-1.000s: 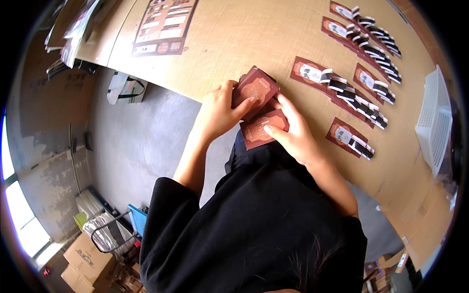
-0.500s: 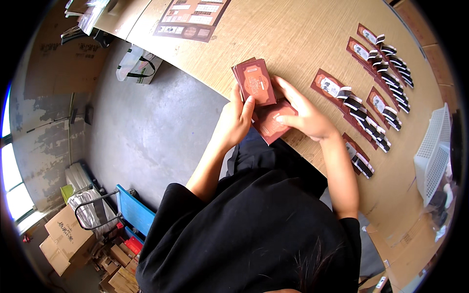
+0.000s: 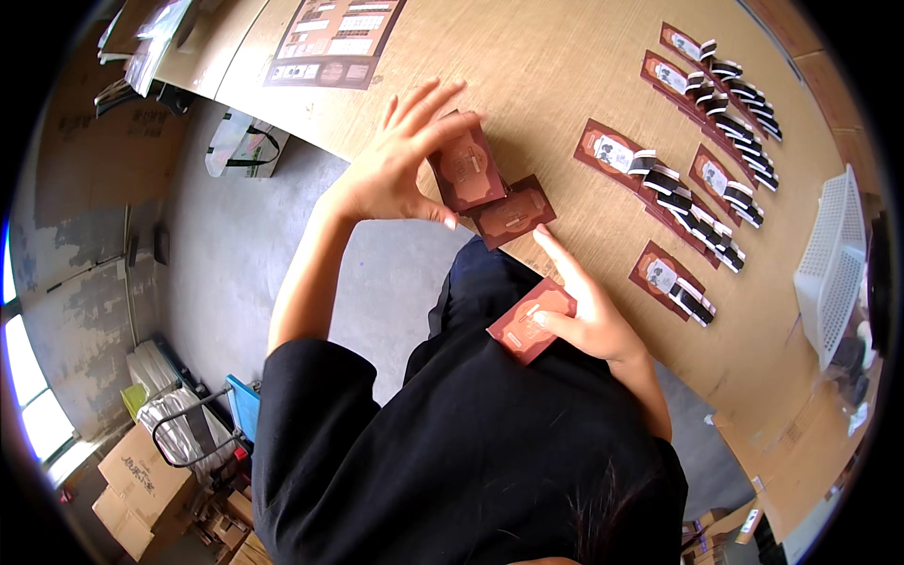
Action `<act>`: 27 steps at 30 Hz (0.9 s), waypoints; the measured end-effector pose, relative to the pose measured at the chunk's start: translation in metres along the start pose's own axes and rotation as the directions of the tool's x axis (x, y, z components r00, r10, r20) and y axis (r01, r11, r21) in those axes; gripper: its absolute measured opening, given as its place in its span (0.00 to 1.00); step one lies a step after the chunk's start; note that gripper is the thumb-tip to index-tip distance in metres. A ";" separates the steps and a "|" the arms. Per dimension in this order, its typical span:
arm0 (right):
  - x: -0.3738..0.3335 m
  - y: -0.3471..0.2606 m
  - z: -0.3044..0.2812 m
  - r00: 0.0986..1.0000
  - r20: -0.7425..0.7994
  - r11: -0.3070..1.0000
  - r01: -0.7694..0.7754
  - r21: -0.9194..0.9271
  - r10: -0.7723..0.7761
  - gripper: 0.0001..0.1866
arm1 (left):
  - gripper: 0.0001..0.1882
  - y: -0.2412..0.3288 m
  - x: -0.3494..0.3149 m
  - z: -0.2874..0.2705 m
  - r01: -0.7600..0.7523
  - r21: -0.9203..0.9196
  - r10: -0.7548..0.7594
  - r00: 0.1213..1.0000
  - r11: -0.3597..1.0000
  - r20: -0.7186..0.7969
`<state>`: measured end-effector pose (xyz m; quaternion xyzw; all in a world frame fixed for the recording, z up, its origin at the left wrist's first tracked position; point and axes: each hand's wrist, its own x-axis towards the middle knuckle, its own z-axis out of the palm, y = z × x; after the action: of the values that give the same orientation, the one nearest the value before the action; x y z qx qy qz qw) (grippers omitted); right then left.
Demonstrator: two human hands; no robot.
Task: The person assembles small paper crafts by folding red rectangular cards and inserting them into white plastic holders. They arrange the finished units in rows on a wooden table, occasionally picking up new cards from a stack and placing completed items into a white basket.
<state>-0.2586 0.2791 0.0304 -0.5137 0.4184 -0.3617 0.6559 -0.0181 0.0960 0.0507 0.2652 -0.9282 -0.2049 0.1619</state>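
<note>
My left hand [image 3: 395, 160] is open, fingers spread, over a stack of reddish-brown printed cards [image 3: 468, 171] at the table's near edge. Another reddish-brown card [image 3: 518, 213] lies skewed beside the stack, partly overlapped by it. With its thumb on top, my right hand [image 3: 598, 318] grips a reddish-brown card [image 3: 527, 331] in front of my body; whether it is one card or several, I cannot tell. The right index finger is stretched toward the skewed card's corner. To the right lie overlapping rows of cards with black-and-white bands [image 3: 612, 151].
A printed brown sheet [image 3: 331, 42] lies on the wooden table [image 3: 508, 75] at the far left. A white plastic basket [image 3: 831, 268] stands at the right edge. A bag [image 3: 247, 146], a blue-decked cart [image 3: 243, 407] and cardboard boxes [image 3: 141, 476] are on the floor to the left.
The card stack has gone from my left hand onto the table, and that hand has spread and moved left. My right hand has drawn its card down toward my body.
</note>
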 end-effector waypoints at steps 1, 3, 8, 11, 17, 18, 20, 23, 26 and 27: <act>0.004 -0.001 0.002 1.000 -0.009 1.000 0.001 -0.018 -0.001 0.41 | 0.51 0.001 0.003 0.000 -0.006 0.017 0.005 0.998 1.000 0.067; 0.012 -0.004 0.005 1.000 -0.022 0.999 0.001 -0.050 -0.002 0.41 | 0.51 0.007 0.010 -0.001 -0.018 0.053 0.007 0.979 0.998 0.204; 0.050 0.008 -0.002 0.994 -0.005 0.982 0.111 -0.154 -0.113 0.43 | 0.49 0.009 0.005 0.013 0.021 -0.021 -0.021 0.999 1.000 0.029; 0.070 -0.004 -0.005 0.999 0.007 0.992 0.038 -0.120 -0.038 0.44 | 0.47 0.016 0.000 0.019 0.147 0.053 -0.145 0.989 0.988 -0.042; 0.112 -0.002 -0.005 0.999 -0.008 0.997 0.040 0.067 -0.039 0.47 | 0.45 0.023 0.000 0.036 0.404 0.066 -0.369 0.883 0.912 -0.290; 0.119 -0.001 -0.005 1.000 -0.012 0.992 0.026 0.122 -0.025 0.47 | 0.45 0.024 0.001 0.038 0.440 0.061 -0.399 0.858 0.896 -0.324; 0.131 0.003 -0.004 0.999 -0.038 0.987 0.037 0.155 -0.031 0.46 | 0.45 0.023 0.001 0.043 0.497 0.063 -0.438 0.812 0.866 -0.385; 0.147 0.001 -0.010 0.997 0.035 0.979 0.057 0.193 -0.065 0.45 | 0.46 0.019 0.001 0.044 0.506 0.079 -0.423 0.788 0.859 -0.447; 0.163 0.001 -0.017 0.991 0.111 0.968 0.046 0.247 -0.075 0.45 | 0.45 0.019 0.002 0.043 0.581 0.092 -0.477 0.739 0.809 -0.476; 0.170 0.002 -0.019 0.989 0.114 0.972 0.068 0.226 -0.095 0.45 | 0.45 0.017 0.003 0.044 0.594 0.107 -0.467 0.720 0.798 -0.513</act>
<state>-0.2098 0.1188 -0.0040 -0.4757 0.3123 -0.4001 0.7184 -0.0459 0.1200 0.0214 0.5818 -0.7640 -0.0483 0.2745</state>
